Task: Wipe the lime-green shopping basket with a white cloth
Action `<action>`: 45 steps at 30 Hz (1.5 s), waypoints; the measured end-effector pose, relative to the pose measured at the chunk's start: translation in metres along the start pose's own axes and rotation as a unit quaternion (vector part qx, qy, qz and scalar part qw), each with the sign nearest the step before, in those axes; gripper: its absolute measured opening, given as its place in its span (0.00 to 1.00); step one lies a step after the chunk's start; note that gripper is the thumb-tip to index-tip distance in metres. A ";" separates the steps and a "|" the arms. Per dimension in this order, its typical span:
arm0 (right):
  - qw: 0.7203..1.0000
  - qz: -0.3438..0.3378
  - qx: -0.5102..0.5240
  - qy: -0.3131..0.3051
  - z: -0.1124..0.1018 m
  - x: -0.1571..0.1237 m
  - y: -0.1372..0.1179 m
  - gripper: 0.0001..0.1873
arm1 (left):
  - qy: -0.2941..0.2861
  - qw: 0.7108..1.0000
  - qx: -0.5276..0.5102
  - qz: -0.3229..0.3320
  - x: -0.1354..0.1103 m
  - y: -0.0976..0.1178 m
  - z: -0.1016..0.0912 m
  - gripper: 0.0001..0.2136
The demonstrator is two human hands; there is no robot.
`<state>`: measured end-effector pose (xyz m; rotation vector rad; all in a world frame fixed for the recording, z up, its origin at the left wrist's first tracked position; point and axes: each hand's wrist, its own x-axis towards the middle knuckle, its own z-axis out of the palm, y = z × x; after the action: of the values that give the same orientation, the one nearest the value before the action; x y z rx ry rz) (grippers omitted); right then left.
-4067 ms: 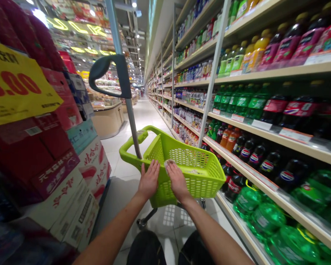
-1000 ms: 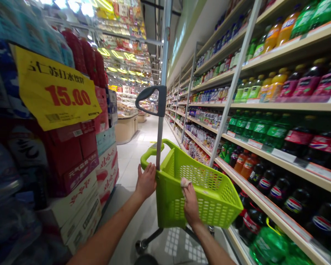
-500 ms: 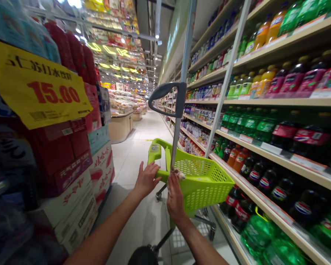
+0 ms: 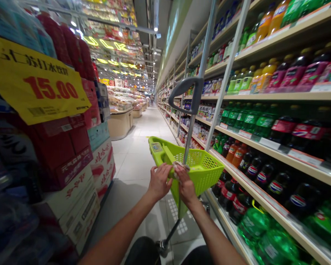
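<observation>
One lime-green shopping cart [image 4: 202, 179] is standing toward five o'clock from centre. At six, I am resting the left hand [image 4: 160, 183], half curled, on its near end, its hold unclear; at five, the right hand [image 4: 185, 184], nearly closed, is pinching a pale cloth [image 4: 179, 166] against it.

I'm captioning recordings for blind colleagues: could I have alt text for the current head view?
A person's right-hand grip holds a crumpled pale cloth at the near rim of a lime-green cart basket, the left-hand grip beside it on the rim. Shelves of bottled drinks stand right; stacked boxes and a yellow 15.00 sign, left.
</observation>
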<state>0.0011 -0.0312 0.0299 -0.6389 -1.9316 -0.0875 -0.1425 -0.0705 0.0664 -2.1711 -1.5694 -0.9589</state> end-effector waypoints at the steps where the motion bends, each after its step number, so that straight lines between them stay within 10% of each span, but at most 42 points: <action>1: 1.000 0.008 0.006 -0.006 -0.007 -0.001 0.003 0.25 | -0.017 0.999 -0.007 0.032 0.001 -0.004 -0.002 0.20; 6: 0.995 0.098 0.019 0.013 -0.024 0.006 0.003 0.23 | -0.058 0.997 -0.017 0.041 0.015 -0.028 -0.004 0.20; 12: 0.996 0.086 0.034 0.009 -0.013 0.021 -0.018 0.27 | -0.019 0.999 -0.043 0.002 0.026 -0.005 0.010 0.16; 21: 0.977 0.169 -0.121 0.044 -0.059 0.003 0.019 0.24 | -0.014 0.999 0.019 -0.027 0.024 -0.023 0.008 0.24; 29: 0.977 0.069 -0.203 -0.016 -0.034 0.014 -0.026 0.25 | -0.022 0.999 0.039 0.018 0.017 -0.018 0.007 0.25; 45: 0.950 0.063 -0.304 -0.016 -0.038 0.002 -0.008 0.25 | -0.035 0.999 -0.009 0.025 0.014 -0.014 -0.001 0.29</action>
<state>0.0285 -0.0496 0.0508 -1.1717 -1.8851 -0.6126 -0.1529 -0.0560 0.0749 -2.2682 -1.5361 -0.8928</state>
